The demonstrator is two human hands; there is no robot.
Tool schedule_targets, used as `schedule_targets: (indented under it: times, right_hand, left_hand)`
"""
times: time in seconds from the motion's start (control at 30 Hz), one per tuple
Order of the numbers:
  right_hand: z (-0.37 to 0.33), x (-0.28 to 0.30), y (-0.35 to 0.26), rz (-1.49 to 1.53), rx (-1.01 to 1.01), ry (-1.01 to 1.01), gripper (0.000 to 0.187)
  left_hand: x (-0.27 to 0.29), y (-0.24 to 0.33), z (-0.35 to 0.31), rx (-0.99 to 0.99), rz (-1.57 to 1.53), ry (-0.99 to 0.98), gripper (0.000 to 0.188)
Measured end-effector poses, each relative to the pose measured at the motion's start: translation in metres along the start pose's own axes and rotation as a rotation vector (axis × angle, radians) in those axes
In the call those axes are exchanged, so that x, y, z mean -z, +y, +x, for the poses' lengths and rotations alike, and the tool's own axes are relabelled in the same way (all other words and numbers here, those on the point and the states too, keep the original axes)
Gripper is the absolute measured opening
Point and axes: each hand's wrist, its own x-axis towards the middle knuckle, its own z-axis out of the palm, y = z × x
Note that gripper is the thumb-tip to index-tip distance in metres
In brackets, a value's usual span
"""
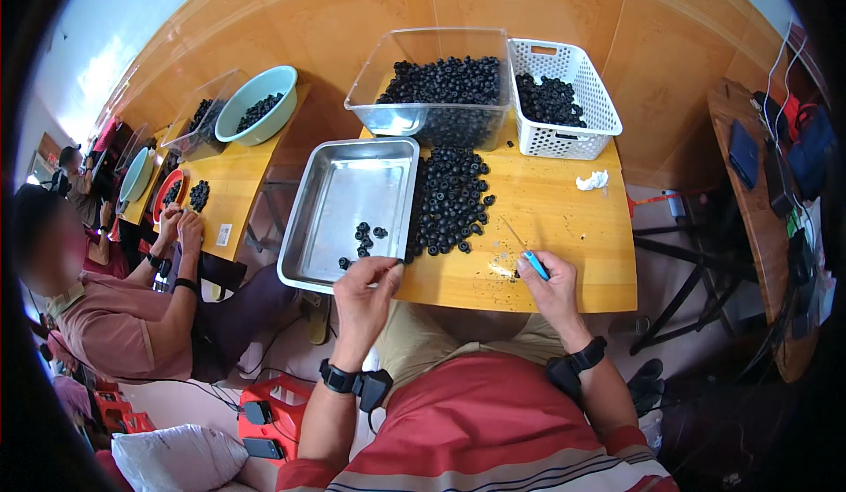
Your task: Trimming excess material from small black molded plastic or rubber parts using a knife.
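My left hand (363, 294) is pinched at the near right corner of a metal tray (304, 219). A bit of black shows at its fingertips, apparently one of the small round black parts. In my right hand (555, 294) is a thin pointed tool with a blue handle (536, 265), its tip directed away over the table. Between the hands and farther back spreads a pile of black parts (449, 197), ring-like with hollow centres. Several more black parts (363, 236) lie in the tray's near right area.
Behind the pile stand a clear bin (370, 120) and a white perforated basket (599, 113), both holding black parts. Small scraps dot the wooden table (590, 263), with crumpled white tissue (592, 181) farther back. Another person (132, 324) works at the left table; a side table (749, 219) stands right.
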Motion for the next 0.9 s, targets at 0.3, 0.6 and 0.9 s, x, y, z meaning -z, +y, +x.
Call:
schedule_targets:
  times: [0.3, 0.6, 0.9]
  right_hand:
    - [-0.002, 0.0, -0.008, -0.029, 0.009, -0.026, 0.024]
    - [-0.004, -0.001, -0.004, -0.057, 0.041, -0.013, 0.025]
    - [-0.004, 0.002, -0.008, -0.104, 0.067, -0.016, 0.024]
  left_hand:
    - [-0.015, 0.004, 0.029, -0.43, 0.487, -0.036, 0.011]
    - [-0.078, 0.021, 0.034, -0.701, 0.785, -0.322, 0.029]
    - [-0.08, 0.026, 0.04, -0.705, 0.73, -0.426, 0.021]
